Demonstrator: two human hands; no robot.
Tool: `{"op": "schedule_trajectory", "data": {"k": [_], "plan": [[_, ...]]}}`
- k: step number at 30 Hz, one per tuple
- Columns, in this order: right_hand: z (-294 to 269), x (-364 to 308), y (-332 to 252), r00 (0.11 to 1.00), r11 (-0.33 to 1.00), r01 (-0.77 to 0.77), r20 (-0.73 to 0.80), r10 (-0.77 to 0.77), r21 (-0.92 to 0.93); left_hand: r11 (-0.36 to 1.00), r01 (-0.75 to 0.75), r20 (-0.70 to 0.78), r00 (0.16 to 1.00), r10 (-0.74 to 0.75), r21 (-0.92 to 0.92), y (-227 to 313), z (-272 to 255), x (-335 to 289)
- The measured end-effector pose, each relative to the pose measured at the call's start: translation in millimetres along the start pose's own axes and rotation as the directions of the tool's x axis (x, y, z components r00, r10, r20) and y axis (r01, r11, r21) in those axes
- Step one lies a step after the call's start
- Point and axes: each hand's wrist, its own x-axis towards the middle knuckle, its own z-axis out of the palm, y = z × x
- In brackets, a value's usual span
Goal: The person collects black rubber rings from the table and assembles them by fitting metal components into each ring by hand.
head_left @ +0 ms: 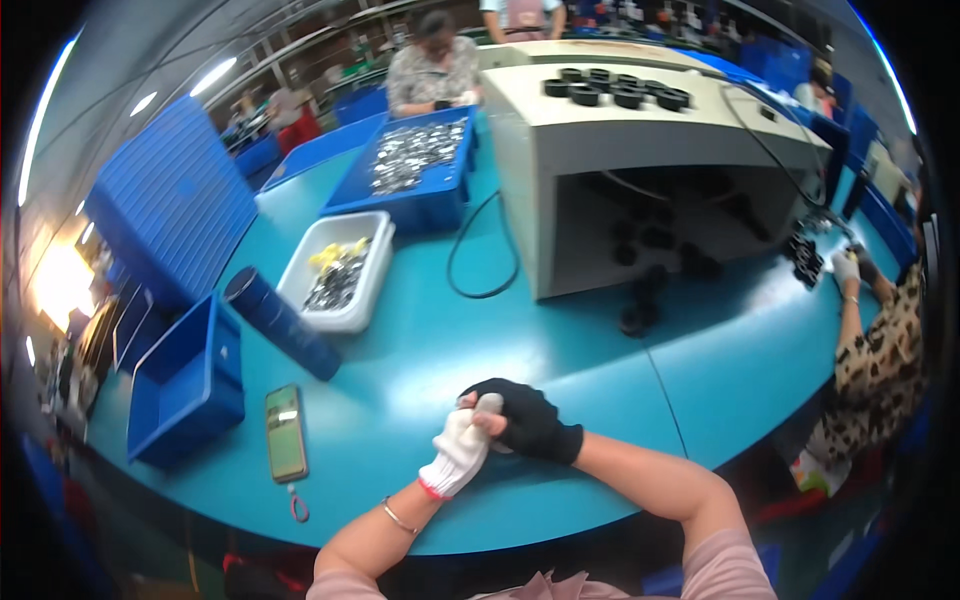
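My left hand [463,445], in a white knit glove with a red-edged cuff, meets my right hand [530,422] above the near part of the table. A black glove with bare fingertips covers the right one. Both are closed and pressed together, the right fingers wrapped over the left hand. Whatever lies between them, if anything, is hidden. Nearest on the left lies a phone [286,432] with a ring strap [299,507]. Beyond it a dark blue cylinder [283,322] rests beside a white tub [376,280] of small shiny metal parts and yellow pieces.
A blue bin [185,385] stands at the left. Farther off, a blue tray [345,200] holds many metal parts. A beige box-shaped housing [520,200] carries black round parts [628,97], with more inside. A co-worker's gloved hand [846,266] works at the right; another person [432,65] sits opposite.
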Motion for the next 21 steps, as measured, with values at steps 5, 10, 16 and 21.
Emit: {"op": "schedule_trajectory", "data": {"k": [5,10,16,21], "plan": [[7.7,2.2,16.1,0.993,0.991,0.106,-0.053,-0.102,0.079,0.967,0.111,0.033,0.994,-0.106,-0.229,-3.7,2.6,-1.9],[6.1,-3.2,0.8,0.993,0.978,-0.116,0.002,0.118,0.173,0.922,0.199,0.104,0.979,-0.173,-0.333,7.6,7.4,0.9],[11.5,-4.7,-0.2,0.989,0.954,-0.142,-0.010,0.150,0.264,0.915,0.268,0.084,0.964,-0.254,-0.302,10.5,11.7,-2.3],[-1.3,-7.7,-1.3,0.991,0.975,-0.129,-0.009,0.133,0.180,0.907,0.323,0.156,0.944,-0.290,-0.270,13.3,10.2,3.6]]}}
